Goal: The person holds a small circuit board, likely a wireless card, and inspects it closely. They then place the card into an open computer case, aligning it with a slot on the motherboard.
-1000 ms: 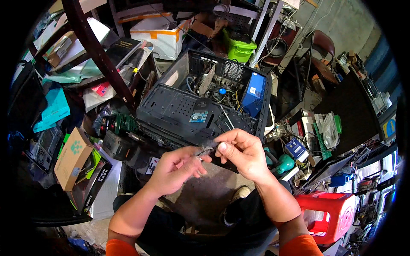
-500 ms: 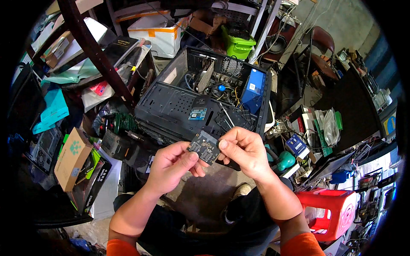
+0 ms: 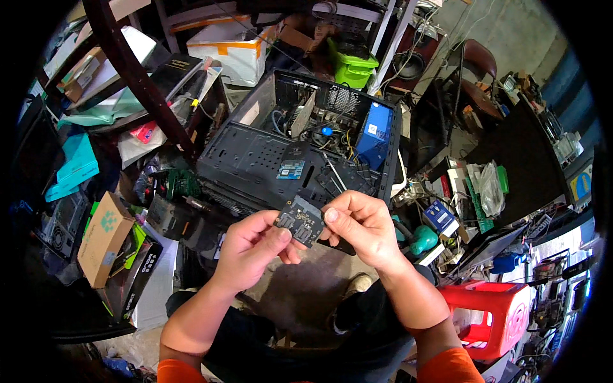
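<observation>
A small dark circuit board (image 3: 301, 221) with several chips and a grey patch along its upper edge is held up between my two hands. My left hand (image 3: 251, 249) pinches its left side, thumb on the face. With thumb and fingers closed, my right hand (image 3: 362, 228) grips the right edge. A flat black piece (image 3: 346, 247) shows beneath the right fingers; what it is I cannot make out. Just beyond the hands lies an opened computer case (image 3: 246, 156). On its black panel rest a small black-and-blue part (image 3: 290, 169) and a screwdriver (image 3: 335, 172).
Inside the case sit a blue box-shaped unit (image 3: 374, 134) and loose cables. A brown cardboard box (image 3: 105, 239) stands at the left, near a dark wooden post (image 3: 137, 73). To the right are a red plastic stool (image 3: 491, 316), a green rounded object (image 3: 423, 239) and piled electronics.
The whole scene has shifted slightly left in the view. Both hands keep their hold on the circuit board, which has turned only a little.
</observation>
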Demonstrator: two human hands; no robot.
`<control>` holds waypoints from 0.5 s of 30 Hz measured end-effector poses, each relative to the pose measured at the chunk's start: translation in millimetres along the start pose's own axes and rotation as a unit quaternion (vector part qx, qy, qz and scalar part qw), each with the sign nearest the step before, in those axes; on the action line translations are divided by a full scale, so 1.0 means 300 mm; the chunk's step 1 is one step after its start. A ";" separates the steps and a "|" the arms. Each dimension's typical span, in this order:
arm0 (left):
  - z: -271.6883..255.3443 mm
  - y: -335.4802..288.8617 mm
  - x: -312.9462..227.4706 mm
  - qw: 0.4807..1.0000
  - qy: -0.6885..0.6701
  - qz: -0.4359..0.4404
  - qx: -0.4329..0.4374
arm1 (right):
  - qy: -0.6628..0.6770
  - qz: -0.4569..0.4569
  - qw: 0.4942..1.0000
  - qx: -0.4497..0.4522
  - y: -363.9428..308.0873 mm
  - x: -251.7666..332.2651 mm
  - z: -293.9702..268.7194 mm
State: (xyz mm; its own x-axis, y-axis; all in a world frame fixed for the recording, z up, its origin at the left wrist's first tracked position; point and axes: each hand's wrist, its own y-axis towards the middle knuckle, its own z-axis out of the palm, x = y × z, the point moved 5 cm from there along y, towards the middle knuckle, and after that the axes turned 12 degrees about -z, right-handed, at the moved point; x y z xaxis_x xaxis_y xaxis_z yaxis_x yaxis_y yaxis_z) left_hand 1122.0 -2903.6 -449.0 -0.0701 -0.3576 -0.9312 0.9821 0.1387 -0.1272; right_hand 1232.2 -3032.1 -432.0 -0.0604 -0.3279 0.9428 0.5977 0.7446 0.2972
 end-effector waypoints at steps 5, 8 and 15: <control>0.003 0.000 0.001 1.000 -0.004 -0.001 -0.002 | -0.002 -0.002 1.000 0.001 -0.001 0.003 0.000; 0.003 0.000 0.000 1.000 -0.004 0.002 0.002 | -0.002 -0.002 1.000 0.003 0.001 0.004 0.001; 0.003 0.001 0.002 1.000 -0.008 0.003 0.006 | 0.002 -0.001 1.000 0.004 0.001 0.003 0.001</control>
State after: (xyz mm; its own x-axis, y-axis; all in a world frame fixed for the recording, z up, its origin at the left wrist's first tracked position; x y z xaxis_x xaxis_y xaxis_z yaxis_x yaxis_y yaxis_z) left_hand 1122.4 -2904.4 -449.2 -0.0611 -0.3710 -0.9266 0.9844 0.1309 -0.1173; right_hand 1232.2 -3032.0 -431.1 -0.0591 -0.3322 0.9413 0.5910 0.7483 0.3013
